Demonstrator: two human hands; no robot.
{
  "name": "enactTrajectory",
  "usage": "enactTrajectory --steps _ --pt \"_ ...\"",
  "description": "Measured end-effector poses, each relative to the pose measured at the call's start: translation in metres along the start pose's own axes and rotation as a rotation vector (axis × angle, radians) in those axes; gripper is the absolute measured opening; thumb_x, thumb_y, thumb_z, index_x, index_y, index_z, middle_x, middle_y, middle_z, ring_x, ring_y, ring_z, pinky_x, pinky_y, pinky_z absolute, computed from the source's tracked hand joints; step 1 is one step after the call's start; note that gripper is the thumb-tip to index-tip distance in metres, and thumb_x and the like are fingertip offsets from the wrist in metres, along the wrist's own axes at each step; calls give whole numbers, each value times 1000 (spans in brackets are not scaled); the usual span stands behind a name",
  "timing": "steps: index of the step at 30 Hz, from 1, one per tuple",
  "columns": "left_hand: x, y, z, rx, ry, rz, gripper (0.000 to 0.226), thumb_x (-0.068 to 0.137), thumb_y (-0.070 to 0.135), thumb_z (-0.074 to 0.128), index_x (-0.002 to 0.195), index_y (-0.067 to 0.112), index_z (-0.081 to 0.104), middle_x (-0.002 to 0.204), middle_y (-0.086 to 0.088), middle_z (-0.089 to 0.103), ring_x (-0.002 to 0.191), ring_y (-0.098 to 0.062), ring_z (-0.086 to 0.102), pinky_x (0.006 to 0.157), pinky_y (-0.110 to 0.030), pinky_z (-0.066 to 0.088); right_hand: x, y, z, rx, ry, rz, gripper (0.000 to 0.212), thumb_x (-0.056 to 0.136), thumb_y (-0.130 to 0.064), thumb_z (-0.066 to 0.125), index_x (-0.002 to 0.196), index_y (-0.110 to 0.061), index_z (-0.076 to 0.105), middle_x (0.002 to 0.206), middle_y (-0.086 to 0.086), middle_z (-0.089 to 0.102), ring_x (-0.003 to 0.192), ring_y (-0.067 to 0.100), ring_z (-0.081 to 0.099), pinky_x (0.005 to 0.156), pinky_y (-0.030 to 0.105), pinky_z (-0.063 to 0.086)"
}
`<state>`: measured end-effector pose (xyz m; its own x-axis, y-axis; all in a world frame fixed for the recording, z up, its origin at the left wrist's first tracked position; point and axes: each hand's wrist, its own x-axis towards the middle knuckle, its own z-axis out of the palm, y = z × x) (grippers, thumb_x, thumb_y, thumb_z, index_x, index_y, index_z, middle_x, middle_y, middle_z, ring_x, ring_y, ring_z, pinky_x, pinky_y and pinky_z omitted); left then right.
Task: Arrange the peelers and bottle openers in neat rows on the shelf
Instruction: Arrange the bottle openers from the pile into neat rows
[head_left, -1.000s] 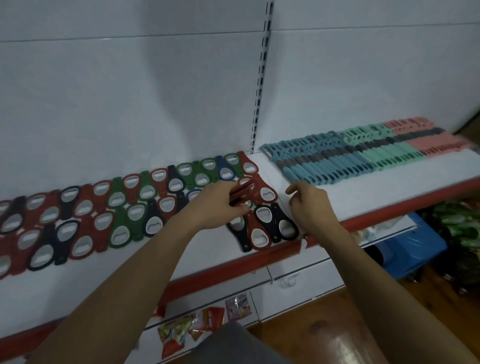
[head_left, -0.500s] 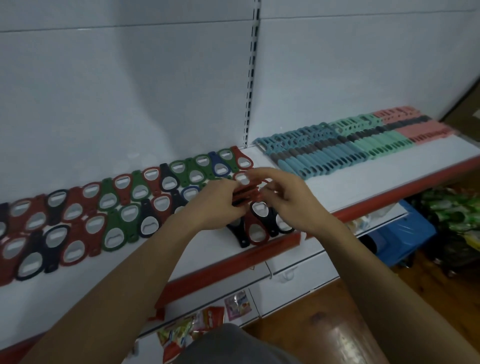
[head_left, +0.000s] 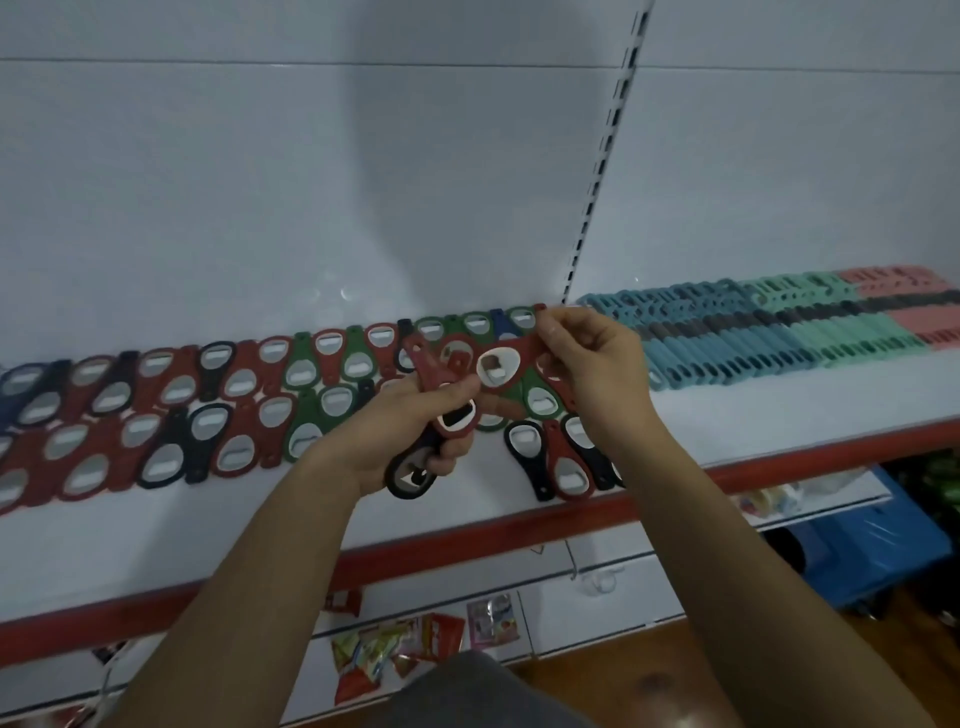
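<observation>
My right hand (head_left: 602, 379) pinches a red bottle opener (head_left: 511, 358) by its handle, just above the rows of openers (head_left: 208, 405) on the shelf (head_left: 779, 415). My left hand (head_left: 395, 431) grips a bundle of red and black openers (head_left: 415, 470), perhaps three. The peelers (head_left: 769, 332) lie in rows at the right.

Dim, bluish light. A soft shadow lies on the back wall (head_left: 363, 156). The shelf (head_left: 753, 415) looks bent and blurry near its ends.
</observation>
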<state>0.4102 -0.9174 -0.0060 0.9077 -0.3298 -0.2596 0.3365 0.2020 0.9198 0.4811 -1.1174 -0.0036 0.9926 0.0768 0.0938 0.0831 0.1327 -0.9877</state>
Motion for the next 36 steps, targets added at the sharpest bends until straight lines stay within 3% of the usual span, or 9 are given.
enactTrajectory --steps 4,7,11,16,19,26,30,33,36 --pt "-11 -11 -5 -198 173 47 42 91 35 61 127 14 65 84 -8 64 53 -11 33 43 -20 27 -6 1 -3 -84 19 4 12 96 -12 68 102 -3 71 75 8 70 61 17 63 58 26 53" --pt "-11 -18 -2 -300 224 49 35 90 31 62 123 18 64 76 -3 51 52 -10 33 41 -19 26 -21 6 -5 -200 -62 12 7 92 -6 71 99 -4 72 81 9 73 65 16 68 63 25 56" --pt "-16 -24 6 -415 232 78 27 95 16 47 121 13 53 81 -6 50 57 -14 37 45 -23 28 -41 21 -7 -369 -178 -75 25 86 -2 76 109 -11 70 92 4 75 85 16 73 76 29 60" --pt "-24 -32 16 -272 404 168 18 107 20 46 116 11 59 95 -14 65 62 -16 48 47 -24 33 -47 25 -5 -440 -195 -133 21 89 -9 76 108 -16 70 92 -5 75 87 8 71 77 22 57" --pt "-30 -38 26 -192 506 214 22 106 25 49 113 9 63 105 -17 71 65 -16 53 46 -23 34 -36 23 -5 -633 -296 -141 14 90 -15 75 103 -22 74 91 -13 73 84 -2 68 75 11 51" --pt "-30 -49 32 -96 733 190 20 100 22 63 108 4 68 86 -13 65 59 -19 58 45 -26 40 -26 29 8 -963 -470 -183 29 93 -22 72 122 -17 72 114 -2 71 83 3 56 76 15 45" --pt "-30 -51 33 76 730 162 8 94 16 72 93 9 69 66 -4 61 54 -17 53 45 -27 42 -30 27 5 -742 -378 -213 18 98 -23 65 113 -22 74 100 -13 68 83 0 60 77 18 48" --pt "-30 -49 35 209 607 127 17 93 11 72 81 15 61 57 5 51 50 -12 44 46 -26 38 -28 12 12 -421 -491 -124 19 98 -21 64 115 -20 74 97 -6 73 86 9 67 77 23 54" --pt "-32 -45 38 257 548 127 21 93 10 71 78 16 57 57 7 49 49 -11 42 47 -24 37 -23 9 22 -403 -557 -175 18 96 -11 67 112 -15 74 82 -2 73 71 7 66 67 22 51"
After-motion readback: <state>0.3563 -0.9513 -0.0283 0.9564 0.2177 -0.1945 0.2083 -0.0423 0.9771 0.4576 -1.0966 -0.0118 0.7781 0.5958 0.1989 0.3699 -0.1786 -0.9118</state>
